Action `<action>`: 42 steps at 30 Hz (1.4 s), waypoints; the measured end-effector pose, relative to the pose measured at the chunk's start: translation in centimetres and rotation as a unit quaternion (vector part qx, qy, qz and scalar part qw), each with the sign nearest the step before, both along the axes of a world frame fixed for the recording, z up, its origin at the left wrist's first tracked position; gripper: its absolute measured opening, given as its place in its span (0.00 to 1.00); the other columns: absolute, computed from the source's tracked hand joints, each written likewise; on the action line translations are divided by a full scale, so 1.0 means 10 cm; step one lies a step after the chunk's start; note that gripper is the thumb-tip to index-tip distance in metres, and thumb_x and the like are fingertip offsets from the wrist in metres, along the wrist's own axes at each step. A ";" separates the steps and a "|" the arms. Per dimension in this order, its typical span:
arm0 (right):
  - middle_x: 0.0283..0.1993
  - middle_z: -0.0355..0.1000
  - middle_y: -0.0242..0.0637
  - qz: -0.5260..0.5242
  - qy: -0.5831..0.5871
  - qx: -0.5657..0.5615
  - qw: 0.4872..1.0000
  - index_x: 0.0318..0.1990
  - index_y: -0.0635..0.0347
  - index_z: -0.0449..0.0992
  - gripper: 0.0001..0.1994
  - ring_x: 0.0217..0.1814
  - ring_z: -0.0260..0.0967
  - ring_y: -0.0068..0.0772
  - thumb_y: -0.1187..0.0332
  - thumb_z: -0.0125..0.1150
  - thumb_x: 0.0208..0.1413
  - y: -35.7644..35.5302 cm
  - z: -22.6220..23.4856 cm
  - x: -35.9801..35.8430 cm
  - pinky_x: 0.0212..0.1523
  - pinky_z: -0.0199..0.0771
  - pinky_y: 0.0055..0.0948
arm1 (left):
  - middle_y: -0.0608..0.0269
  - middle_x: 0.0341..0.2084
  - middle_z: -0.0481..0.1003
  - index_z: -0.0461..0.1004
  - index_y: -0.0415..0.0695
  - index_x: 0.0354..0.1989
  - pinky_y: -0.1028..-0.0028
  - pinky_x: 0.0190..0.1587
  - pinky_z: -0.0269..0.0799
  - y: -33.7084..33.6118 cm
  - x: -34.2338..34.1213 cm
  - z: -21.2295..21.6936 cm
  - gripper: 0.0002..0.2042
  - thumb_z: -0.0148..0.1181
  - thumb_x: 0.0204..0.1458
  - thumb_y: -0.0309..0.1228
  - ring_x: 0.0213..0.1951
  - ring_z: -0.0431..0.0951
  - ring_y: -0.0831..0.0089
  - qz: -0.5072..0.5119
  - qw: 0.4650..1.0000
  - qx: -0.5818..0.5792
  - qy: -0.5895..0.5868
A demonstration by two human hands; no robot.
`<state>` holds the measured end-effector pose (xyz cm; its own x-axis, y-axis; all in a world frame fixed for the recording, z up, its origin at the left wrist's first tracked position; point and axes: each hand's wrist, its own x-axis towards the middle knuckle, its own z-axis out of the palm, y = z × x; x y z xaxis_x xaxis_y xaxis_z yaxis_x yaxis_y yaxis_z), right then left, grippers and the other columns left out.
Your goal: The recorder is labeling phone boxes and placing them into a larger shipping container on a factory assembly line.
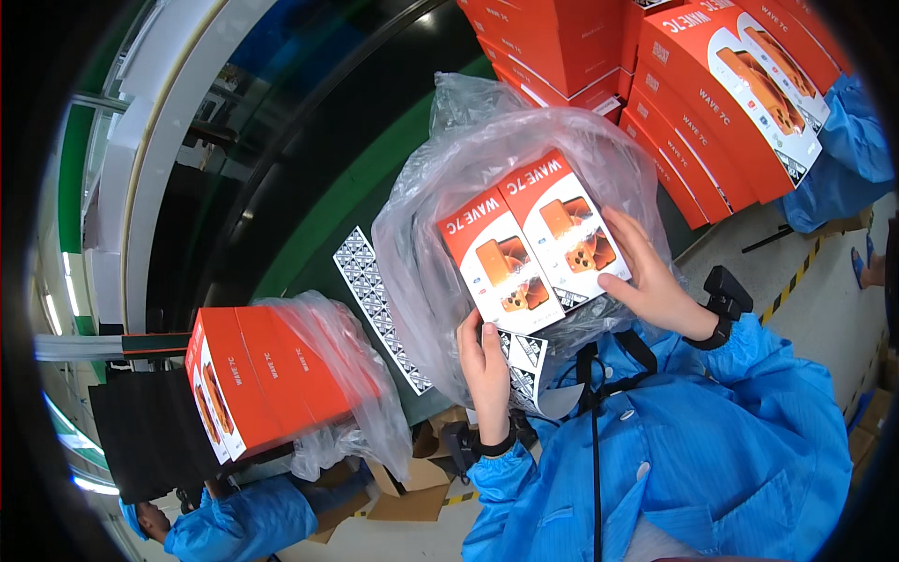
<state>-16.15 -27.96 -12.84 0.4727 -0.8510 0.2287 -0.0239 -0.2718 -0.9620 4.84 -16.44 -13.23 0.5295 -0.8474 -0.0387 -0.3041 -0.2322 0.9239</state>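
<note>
Two orange-and-white product boxes point(529, 245) sit side by side inside a clear plastic bag point(468, 178), held up in front of me. My left hand point(487, 370) grips the bag and the lower edge of the boxes from below. My right hand point(651, 281) lies flat against the right side of the right box, fingers spread over its face. Both wrists wear black straps, and blue sleeves cover my forearms.
A stack of orange boxes point(267, 375) partly wrapped in a plastic bag point(361, 393) stands at the lower left. More orange boxes point(712, 94) are piled at the upper right. A dark conveyor with a green band point(328, 215) runs behind. Another person in blue point(239, 520) is at the bottom left.
</note>
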 end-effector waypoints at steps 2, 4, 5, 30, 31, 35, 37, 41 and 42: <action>0.65 0.47 0.46 0.012 -0.079 0.175 0.981 0.63 0.68 0.47 0.36 0.69 0.44 0.36 0.72 0.59 0.50 -0.03 -0.17 -0.08 0.64 0.50 0.32 | 0.52 0.44 0.68 0.65 0.33 0.49 0.72 0.52 0.58 -0.03 0.00 -0.14 0.15 0.44 0.58 0.31 0.48 0.67 0.66 0.020 0.999 -0.010 0.047; 0.65 0.48 0.46 0.034 -0.013 0.146 0.989 0.64 0.68 0.46 0.35 0.68 0.45 0.36 0.73 0.58 0.51 -0.05 -0.06 -0.11 0.64 0.50 0.31 | 0.51 0.46 0.67 0.65 0.33 0.50 0.72 0.54 0.56 -0.02 0.00 -0.19 0.15 0.44 0.58 0.30 0.50 0.66 0.65 0.033 0.995 -0.017 0.098; 0.65 0.48 0.46 0.057 0.056 0.118 0.990 0.64 0.67 0.45 0.35 0.68 0.47 0.36 0.74 0.57 0.51 -0.05 -0.01 -0.11 0.64 0.49 0.31 | 0.51 0.46 0.67 0.65 0.33 0.50 0.72 0.54 0.56 -0.01 0.00 -0.17 0.15 0.44 0.58 0.30 0.50 0.66 0.65 0.030 0.995 -0.018 0.096; 0.59 0.54 0.39 0.005 -0.241 0.309 0.920 0.62 0.55 0.48 0.32 0.60 0.56 0.28 0.76 0.51 0.48 0.16 0.32 -0.64 0.56 0.63 0.29 | 0.54 0.48 0.65 0.47 0.46 0.63 0.77 0.35 0.71 0.39 -0.16 0.68 0.35 0.53 0.48 0.41 0.41 0.71 0.71 0.006 0.966 -0.080 0.244; 0.58 0.56 0.39 -0.025 -0.227 0.338 0.913 0.62 0.55 0.47 0.33 0.58 0.59 0.28 0.77 0.51 0.47 0.12 0.36 -0.65 0.53 0.66 0.29 | 0.54 0.47 0.66 0.47 0.45 0.63 0.77 0.34 0.70 0.44 -0.16 0.75 0.35 0.53 0.48 0.41 0.39 0.71 0.71 0.003 0.960 -0.097 0.263; 0.53 0.63 0.39 0.010 -0.211 0.369 0.905 0.60 0.58 0.54 0.30 0.52 0.66 0.28 0.74 0.52 0.45 0.05 0.54 -0.93 0.51 0.69 0.29 | 0.57 0.43 0.67 0.49 0.43 0.62 0.79 0.28 0.65 0.54 -0.21 0.89 0.34 0.53 0.47 0.41 0.33 0.68 0.74 -0.016 0.924 -0.166 0.343; 0.50 0.67 0.41 0.063 -0.208 0.333 0.917 0.56 0.64 0.61 0.30 0.50 0.68 0.29 0.70 0.55 0.40 0.03 0.66 -1.09 0.50 0.69 0.27 | 0.58 0.40 0.67 0.50 0.42 0.61 0.80 0.26 0.63 0.59 -0.23 0.98 0.33 0.53 0.47 0.42 0.30 0.67 0.76 -0.028 0.906 -0.199 0.372; 0.51 0.67 0.48 0.085 -0.310 0.325 0.889 0.54 0.70 0.62 0.34 0.51 0.68 0.38 0.66 0.57 0.33 0.15 1.12 -1.40 0.52 0.68 0.31 | 0.60 0.36 0.68 0.51 0.40 0.60 0.82 0.21 0.58 0.56 -0.24 1.10 0.33 0.52 0.47 0.42 0.24 0.64 0.79 -0.076 0.859 -0.243 0.443; 0.51 0.65 0.54 0.075 -0.377 0.311 0.869 0.52 0.73 0.62 0.35 0.52 0.67 0.46 0.65 0.57 0.31 0.18 1.21 -1.43 0.54 0.68 0.38 | 0.61 0.35 0.68 0.52 0.39 0.59 0.83 0.19 0.57 0.53 -0.26 1.14 0.33 0.52 0.47 0.42 0.22 0.64 0.80 -0.091 0.849 -0.246 0.459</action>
<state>-30.44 -26.19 -0.78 0.5040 -0.8627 0.0404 0.6683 0.3600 -0.6509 2.29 -11.17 -1.82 0.3254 -0.9454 0.0181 0.6072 0.2236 0.7624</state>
